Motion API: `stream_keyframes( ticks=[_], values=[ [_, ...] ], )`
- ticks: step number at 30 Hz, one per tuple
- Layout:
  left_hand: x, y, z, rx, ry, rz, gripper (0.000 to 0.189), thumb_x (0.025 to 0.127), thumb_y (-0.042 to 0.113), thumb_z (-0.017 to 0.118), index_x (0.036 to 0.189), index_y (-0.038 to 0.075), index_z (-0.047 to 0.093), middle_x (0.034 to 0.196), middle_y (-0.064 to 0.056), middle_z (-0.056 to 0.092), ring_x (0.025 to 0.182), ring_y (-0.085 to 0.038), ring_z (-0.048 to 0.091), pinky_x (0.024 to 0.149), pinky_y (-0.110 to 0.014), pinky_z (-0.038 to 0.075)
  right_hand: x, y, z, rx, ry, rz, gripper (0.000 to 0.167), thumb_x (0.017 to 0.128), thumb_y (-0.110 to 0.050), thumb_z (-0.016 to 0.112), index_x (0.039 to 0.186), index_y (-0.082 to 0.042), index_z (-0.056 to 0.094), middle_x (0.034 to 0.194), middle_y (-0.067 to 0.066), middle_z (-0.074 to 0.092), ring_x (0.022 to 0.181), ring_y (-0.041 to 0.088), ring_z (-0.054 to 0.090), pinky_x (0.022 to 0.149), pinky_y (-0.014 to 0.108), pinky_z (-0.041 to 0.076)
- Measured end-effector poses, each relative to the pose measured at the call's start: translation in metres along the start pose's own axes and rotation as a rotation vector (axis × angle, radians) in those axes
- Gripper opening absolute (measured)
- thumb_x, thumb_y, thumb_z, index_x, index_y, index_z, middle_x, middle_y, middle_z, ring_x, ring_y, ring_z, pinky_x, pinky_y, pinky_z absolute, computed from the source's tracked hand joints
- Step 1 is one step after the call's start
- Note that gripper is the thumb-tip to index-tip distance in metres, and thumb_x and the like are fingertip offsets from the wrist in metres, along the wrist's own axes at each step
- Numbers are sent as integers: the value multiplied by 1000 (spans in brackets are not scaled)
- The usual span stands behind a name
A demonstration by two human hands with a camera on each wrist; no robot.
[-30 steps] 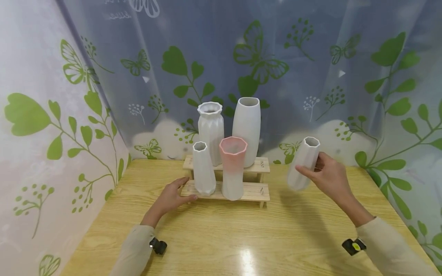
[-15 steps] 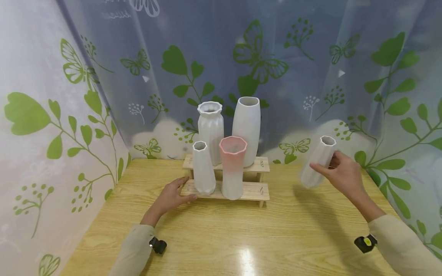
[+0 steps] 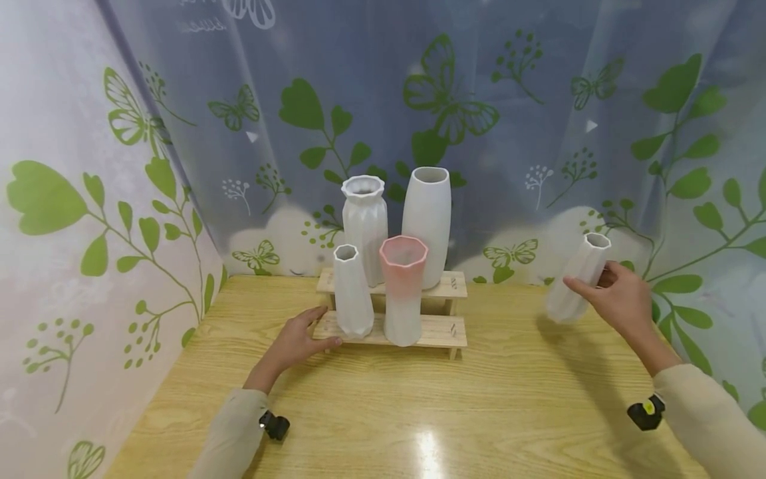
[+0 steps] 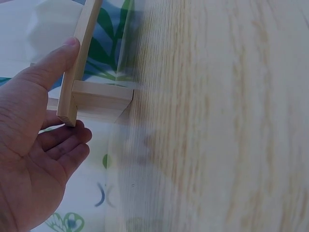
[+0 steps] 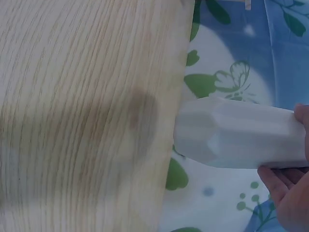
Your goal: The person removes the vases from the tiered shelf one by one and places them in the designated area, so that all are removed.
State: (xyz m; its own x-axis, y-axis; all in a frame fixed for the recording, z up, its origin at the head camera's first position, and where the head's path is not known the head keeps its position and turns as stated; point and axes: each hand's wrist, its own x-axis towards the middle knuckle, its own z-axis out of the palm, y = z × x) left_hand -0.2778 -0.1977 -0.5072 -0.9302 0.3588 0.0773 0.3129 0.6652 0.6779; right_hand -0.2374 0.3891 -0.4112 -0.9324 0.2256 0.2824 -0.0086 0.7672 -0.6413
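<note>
Lettering (image 3: 205, 26) high behind the stand (image 3: 439, 330) blurred; well right of it, right hand (image 3: 625, 301) clamped its grip on a tilted vase (image 3: 574, 286); left hand (image 3: 297, 340) pinched the stand's end.

Tilted white vase (image 3: 583, 267) apart from stand (image 3: 439, 331)

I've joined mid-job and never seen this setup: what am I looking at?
No robot: a person is working bare-handed. The wide picture is from a head camera; the close ones are from wrist cameras, left and right. On the table stands a two-tier wooden stand with four vases: a ribbed white vase and a tall white vase above, a slim white vase and a pink-and-white vase below. The left hand holds the stand's lower left end. The right hand holds a fifth white vase, tilted, to the right of the stand.
</note>
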Motion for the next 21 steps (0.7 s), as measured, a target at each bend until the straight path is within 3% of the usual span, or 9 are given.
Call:
stream_keyframes(
  ticks=[3,6,9,16,21],
  values=[
    [0,0,0,-7,1,-8,95,85,53,80,153,-2,44,155,-23,46,139,-45,46,112,-61,43,3,9,-2,4,10,25,75,89,-50,78,131,10,59,121,35,66,99,42,70,59,8,44],
    [0,1,-1,-8,-3,-13,96,85,54,80,153,-2,43,155,-24,45,140,-46,46,112,-61,43,6,18,-3,-2,33,40,72,88,-49,79,127,9,62,119,34,67,79,10,68,58,7,44],
    [1,0,-1,-5,-2,-17,96,85,54,81,154,-1,43,156,-22,45,140,-45,46,112,-60,43,9,26,-5,-13,54,58,67,88,-50,78,121,7,64,116,33,68,70,-17,47,56,8,44],
    [2,-2,-1,-12,3,-12,97,84,55,81,154,0,43,156,-21,45,140,-44,46,113,-59,43,17,41,-8,-21,100,90,61,89,-49,78,112,6,65,112,32,69,64,-17,45,52,11,45],
    [1,-2,0,-20,-2,-21,97,84,55,81,154,0,42,156,-21,44,139,-44,47,112,-58,44,22,50,-12,-3,87,147,67,91,-49,75,121,9,63,118,35,66,64,-19,43,51,10,45]
  ],
)
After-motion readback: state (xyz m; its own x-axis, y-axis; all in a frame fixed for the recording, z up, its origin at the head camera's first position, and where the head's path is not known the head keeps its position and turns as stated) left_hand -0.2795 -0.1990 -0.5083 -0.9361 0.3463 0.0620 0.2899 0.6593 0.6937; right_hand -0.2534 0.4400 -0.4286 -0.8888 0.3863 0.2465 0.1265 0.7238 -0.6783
